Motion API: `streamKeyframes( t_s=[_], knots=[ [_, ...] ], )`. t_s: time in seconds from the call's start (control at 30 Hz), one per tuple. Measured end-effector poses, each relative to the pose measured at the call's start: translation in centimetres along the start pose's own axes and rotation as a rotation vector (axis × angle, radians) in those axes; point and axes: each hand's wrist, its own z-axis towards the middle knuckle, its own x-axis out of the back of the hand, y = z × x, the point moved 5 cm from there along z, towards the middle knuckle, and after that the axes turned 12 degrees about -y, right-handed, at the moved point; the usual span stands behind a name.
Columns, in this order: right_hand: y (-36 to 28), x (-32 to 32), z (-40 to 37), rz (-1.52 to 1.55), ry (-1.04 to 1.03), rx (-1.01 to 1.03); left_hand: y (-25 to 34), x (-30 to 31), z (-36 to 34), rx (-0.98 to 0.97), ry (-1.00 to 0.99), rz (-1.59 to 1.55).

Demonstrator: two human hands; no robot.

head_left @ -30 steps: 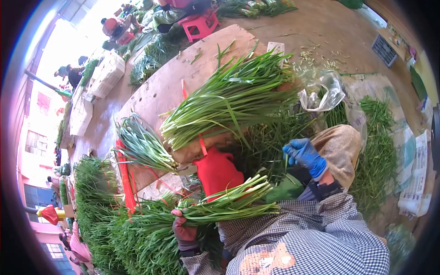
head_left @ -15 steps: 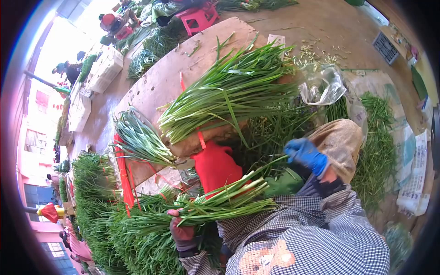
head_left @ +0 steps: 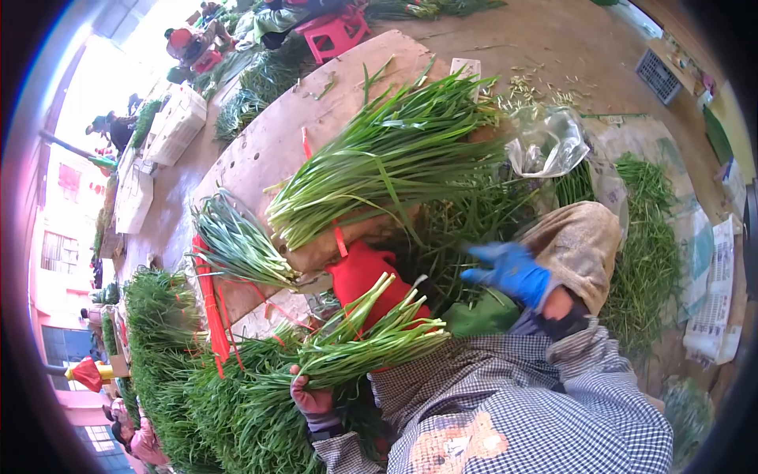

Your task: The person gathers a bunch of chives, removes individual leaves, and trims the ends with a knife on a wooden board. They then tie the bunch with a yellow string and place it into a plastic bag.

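Observation:
My left hand (head_left: 313, 397), in a pinkish glove, is closed round a bunch of garlic chives (head_left: 371, 347) whose pale stem ends point up and right. My right hand (head_left: 513, 272), in a blue glove, is above my lap with its fingers spread and nothing in them; it is slightly blurred. Beneath it are loose green leaves (head_left: 474, 229) and a green cloth (head_left: 483, 314). A big pile of garlic chives (head_left: 387, 166) lies on a wooden board (head_left: 260, 142). A smaller bunch (head_left: 241, 237) rests at the board's left end.
Red ties (head_left: 209, 308) hang off the board's left edge. Heaped chives (head_left: 213, 403) stand at the lower left. A clear plastic bag (head_left: 549, 146) and strewn leaves (head_left: 643, 253) are on the right. White crates (head_left: 175, 126), a pink stool (head_left: 332, 35) and other people are farther off.
My right hand has moved slightly left and opened, letting go of a stalk. The bunch in my left hand now tilts with its stem ends higher.

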Motion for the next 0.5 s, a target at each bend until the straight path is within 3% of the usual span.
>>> streamKeyframes(
  t_s=[0.1, 0.2, 0.23, 0.3, 0.43, 0.5],
  knots=[
    [-4.1, -4.7, 3.5, 0.183, 0.020, 0.255, -0.6, -0.5, 0.0, 0.005, 0.010, -0.005],
    [-5.3, -7.7, 5.4, 0.753, -0.148, 0.313, -0.3, -0.9, -0.3, 0.017, 0.028, 0.021],
    [-4.8, -7.9, 5.7, 0.752, -0.158, 0.314, -0.3, -0.4, -0.4, 0.008, 0.064, 0.049],
    [-3.1, -5.7, 5.3, 0.170, 0.138, 0.325, -0.4, -0.1, -0.6, 0.008, 0.104, 0.079],
    [4.6, 1.2, 1.7, 0.042, 0.271, -0.041, -0.2, 0.7, -1.2, -0.032, 0.139, 0.008],
    [6.6, 2.8, 0.2, -0.160, 0.269, -0.100, -0.4, -0.6, -0.9, -0.040, 0.105, 0.015]
  ],
)
